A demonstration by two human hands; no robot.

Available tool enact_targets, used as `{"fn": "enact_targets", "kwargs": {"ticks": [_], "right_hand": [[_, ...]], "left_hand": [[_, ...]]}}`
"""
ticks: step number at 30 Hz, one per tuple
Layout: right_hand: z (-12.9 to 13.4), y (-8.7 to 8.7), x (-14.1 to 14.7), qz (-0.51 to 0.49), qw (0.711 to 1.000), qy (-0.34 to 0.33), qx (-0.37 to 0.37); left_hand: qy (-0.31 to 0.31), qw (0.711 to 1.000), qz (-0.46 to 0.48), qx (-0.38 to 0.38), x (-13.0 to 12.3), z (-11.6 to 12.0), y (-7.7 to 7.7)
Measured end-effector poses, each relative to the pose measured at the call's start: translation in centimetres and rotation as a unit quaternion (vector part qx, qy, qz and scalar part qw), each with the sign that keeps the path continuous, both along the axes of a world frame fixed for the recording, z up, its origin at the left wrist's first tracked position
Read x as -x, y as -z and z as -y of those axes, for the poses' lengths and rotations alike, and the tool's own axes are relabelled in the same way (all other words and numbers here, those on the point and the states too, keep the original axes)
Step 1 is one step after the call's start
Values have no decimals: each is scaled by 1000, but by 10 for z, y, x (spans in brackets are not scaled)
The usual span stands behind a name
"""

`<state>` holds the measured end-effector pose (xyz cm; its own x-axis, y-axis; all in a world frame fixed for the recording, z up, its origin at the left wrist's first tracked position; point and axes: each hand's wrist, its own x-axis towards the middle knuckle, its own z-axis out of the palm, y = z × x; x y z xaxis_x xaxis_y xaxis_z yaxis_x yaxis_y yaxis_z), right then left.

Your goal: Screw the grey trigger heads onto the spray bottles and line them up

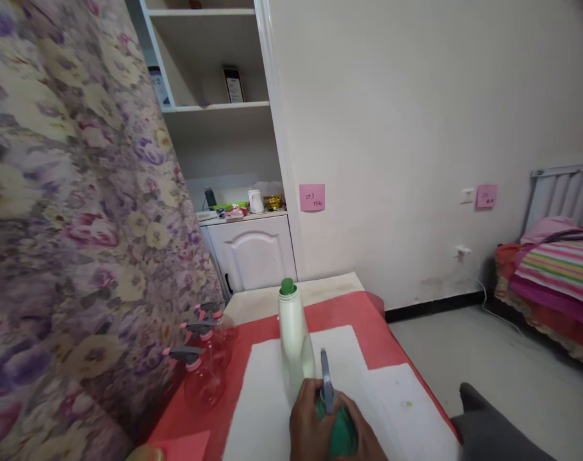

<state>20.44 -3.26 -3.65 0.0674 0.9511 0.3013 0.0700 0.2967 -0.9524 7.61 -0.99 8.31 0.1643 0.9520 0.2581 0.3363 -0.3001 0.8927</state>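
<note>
Near the bottom edge of the head view is a green spray bottle [343, 436] with a grey trigger head [327, 384]. My left hand [309, 419] wraps round its left side, fingers closed near the neck. On the other side my right hand [363, 435] also grips it, partly cut off by the frame's edge. Just beyond my hands a tall pale green bottle [294, 339] stands upright, a green spout piece in its open neck. Clear pink spray bottles [204, 384] with grey and pink heads stand in a row to the left.
White sheets [262, 397] lie over a red cloth [332, 309] on the table. A floral curtain [80, 224] hangs close on the left. Behind are a shelf cabinet [253, 250] and a wall; a bed [555, 275] stands far right. A round yellowish object [146, 453] shows at bottom left.
</note>
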Motion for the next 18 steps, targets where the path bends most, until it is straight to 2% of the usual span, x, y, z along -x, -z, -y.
{"fn": "enact_targets", "kwargs": {"ticks": [7,12,18], "right_hand": [[-1,4,0,-2,1000,4,7],[2,1,1,-1,1000,12,-17],[0,0,0,7,1000,7,12]], "left_hand": [[9,999,47,15,1,-1,5],[0,1000,3,-4,1,3,3],[6,1000,-5,8,-1,0,3]]}}
